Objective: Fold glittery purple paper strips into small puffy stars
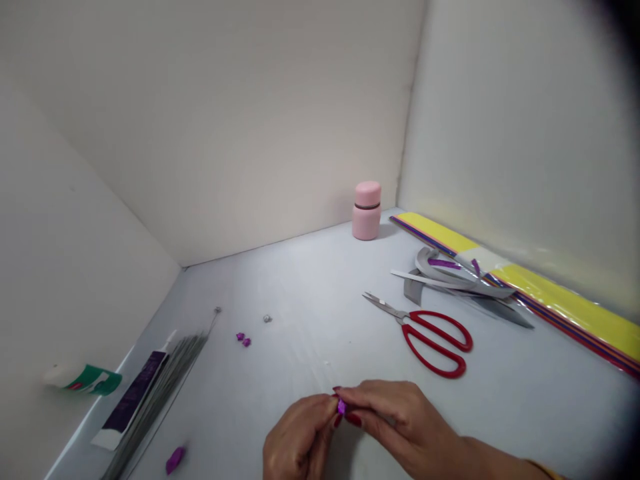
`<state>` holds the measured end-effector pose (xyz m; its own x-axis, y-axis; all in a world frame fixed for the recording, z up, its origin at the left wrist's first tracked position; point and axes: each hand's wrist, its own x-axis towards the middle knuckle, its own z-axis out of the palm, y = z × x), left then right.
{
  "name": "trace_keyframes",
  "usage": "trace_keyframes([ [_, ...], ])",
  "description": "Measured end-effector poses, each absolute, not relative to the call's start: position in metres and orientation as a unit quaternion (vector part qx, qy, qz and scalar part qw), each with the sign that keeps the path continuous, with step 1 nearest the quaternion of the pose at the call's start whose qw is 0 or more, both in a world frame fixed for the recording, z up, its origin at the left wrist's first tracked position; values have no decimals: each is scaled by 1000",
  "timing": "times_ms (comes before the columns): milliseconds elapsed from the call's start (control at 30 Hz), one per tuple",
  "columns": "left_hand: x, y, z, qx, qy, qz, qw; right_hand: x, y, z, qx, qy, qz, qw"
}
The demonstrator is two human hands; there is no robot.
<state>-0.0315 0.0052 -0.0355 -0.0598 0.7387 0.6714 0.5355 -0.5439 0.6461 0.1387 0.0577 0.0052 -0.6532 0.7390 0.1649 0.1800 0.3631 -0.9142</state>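
on the white table (310, 280), the right hand (405, 423) and left hand (300, 433) pinch between their fingertips a small purple piece (341, 407), near the table's front. the step looks like fine shaping; the next move likely calls for light, even fingertip pressure.
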Motion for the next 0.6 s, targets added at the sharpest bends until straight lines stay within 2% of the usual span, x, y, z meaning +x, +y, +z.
trace_keyframes([
  [267, -30, 4, -37, 673, 474, 562, 79, 142, 60, 3, -281, -806, 408, 325],
  [600, -32, 4, -11, 629, 452, 564, 287, 147, 69, 15, -224, -818, 429, 313],
])
